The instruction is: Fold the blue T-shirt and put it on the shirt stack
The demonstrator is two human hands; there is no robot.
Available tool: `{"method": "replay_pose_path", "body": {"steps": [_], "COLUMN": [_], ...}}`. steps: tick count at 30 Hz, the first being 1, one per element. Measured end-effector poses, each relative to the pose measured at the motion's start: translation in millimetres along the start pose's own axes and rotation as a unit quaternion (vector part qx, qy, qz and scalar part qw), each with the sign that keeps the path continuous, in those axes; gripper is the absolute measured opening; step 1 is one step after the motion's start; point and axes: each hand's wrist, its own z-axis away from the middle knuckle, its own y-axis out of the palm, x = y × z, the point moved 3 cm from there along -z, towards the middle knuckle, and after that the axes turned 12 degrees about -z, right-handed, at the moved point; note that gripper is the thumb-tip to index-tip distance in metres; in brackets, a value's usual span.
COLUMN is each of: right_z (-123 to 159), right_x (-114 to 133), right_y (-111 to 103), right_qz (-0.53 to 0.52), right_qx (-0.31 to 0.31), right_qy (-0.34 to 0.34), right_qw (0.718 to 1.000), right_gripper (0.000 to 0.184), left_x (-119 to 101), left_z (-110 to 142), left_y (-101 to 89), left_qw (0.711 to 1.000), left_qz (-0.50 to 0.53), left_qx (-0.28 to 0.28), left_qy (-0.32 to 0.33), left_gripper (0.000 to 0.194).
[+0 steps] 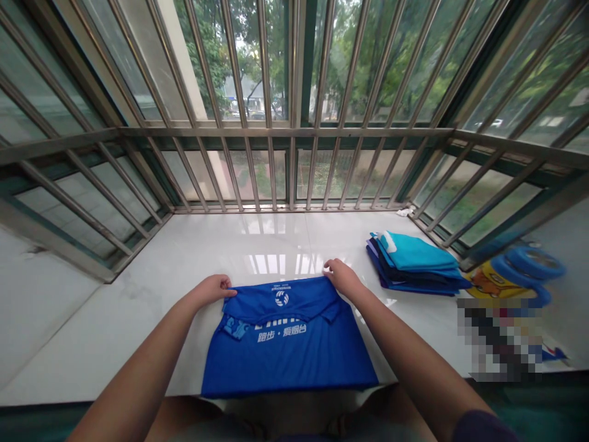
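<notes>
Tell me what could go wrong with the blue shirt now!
The blue shirt reaches the front edge of the shiny white ledge, so a tug that way might make it slide off. The left hand and right hand are at its far corners; pulling unevenly could make the folded-over part crooked. The pile of clothes has uneven layers, so a bump from the right arm might topple it.

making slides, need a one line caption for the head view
Left hand and right hand hold a partly folded blue shirt by its far corners near a stack of clothes.
</notes>
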Motion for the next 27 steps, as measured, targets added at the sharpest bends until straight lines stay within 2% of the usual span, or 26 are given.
{"method": "replay_pose_path", "body": {"steps": [4,8,12,16,19,22,24,27], "right_z": [5,12,11,10,11,10,6,-7], "right_x": [-5,-8,-7,-3,0,1,0,0], "right_y": [7,15,14,12,9,7,5,2], "right_qz": [0.002,0.000,0.003,0.023,0.034,0.040,0.047,0.058], "right_qx": [-0.020,-0.007,-0.024,-0.036,-0.014,0.033,0.056,0.072], "right_qy": [0.057,0.072,0.075,0.058,0.008,-0.039,-0.041,-0.027], "right_qw": [0.998,0.997,0.997,0.997,0.999,0.998,0.996,0.995], "right_gripper": [0.041,0.032,0.027,0.030,0.033,0.038,0.037,0.023], "left_x": [4,9,13,12,8,4,0,-7], "left_z": [3,11,14,14,13,9,4,-7], "left_y": [9.1,18.6,21.5,19.8,14.9,9.9,5.9,-3.0], "left_qw": [0.998,0.996,0.996,0.997,0.998,0.999,1.000,0.999], "left_qz": [0.043,0.069,0.057,0.029,0.008,-0.006,-0.018,-0.040], "left_qx": [0.006,0.016,0.002,-0.038,-0.062,-0.038,-0.012,0.012], "left_qy": [-0.040,-0.050,-0.063,-0.054,-0.031,-0.006,0.004,0.007], "left_gripper": [0.045,0.051,0.049,0.043,0.040,0.034,0.030,0.026]}}
